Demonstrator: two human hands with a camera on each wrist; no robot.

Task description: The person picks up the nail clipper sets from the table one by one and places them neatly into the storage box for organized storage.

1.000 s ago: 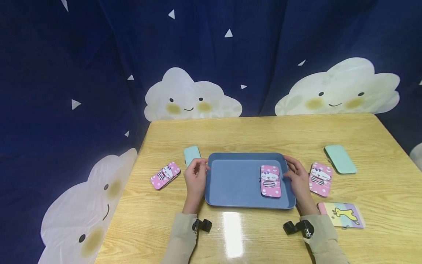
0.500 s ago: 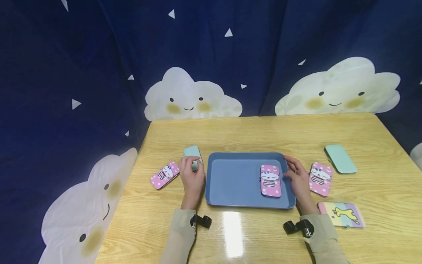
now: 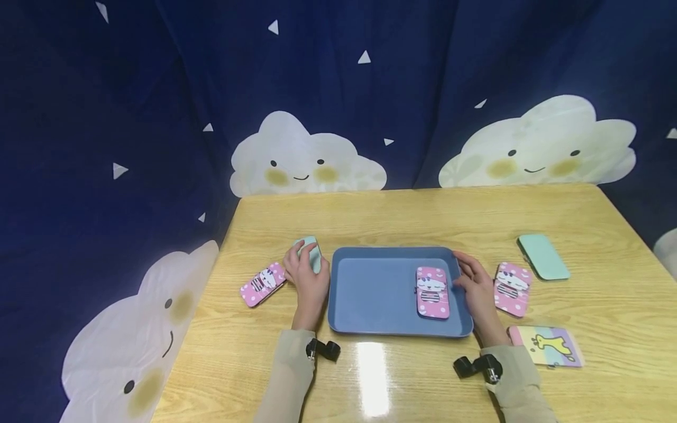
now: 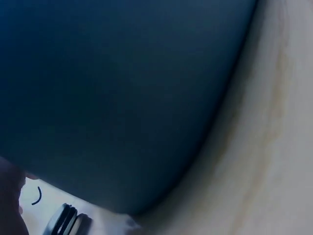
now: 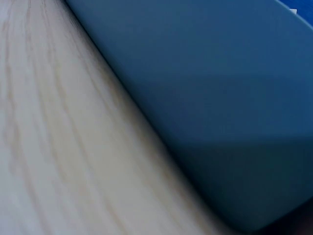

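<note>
Mint-green flat rounded case [image 3: 315, 258] is on the table, left of the tray, under the left hand [image 3: 308, 276]. Left fingers arch over it, thumb to its right, moderate gap between; can't tell if they grip. Blue-grey rectangular shallow tray [image 3: 370, 299] sits just right. Right hand [image 3: 478, 296] is at its right rim: index at the far corner, thumb lapping over the rim; can't tell if it pinches. In the tray, right side: pink case with white cartoon animal [image 3: 432, 292], lying flat. Matching pink case [image 3: 262, 285] lies left of the left hand; another pink case [image 3: 512, 289] right of the right hand. Beyond that, second mint-green case [image 3: 544, 257]; nearer the person, pastel striped case with yellow giraffe [image 3: 547, 345]. Light wood-grain table [image 3: 412, 217], navy backdrop [image 3: 317, 59] with smiling clouds behind. Wrist views: mostly tray wall.
</note>
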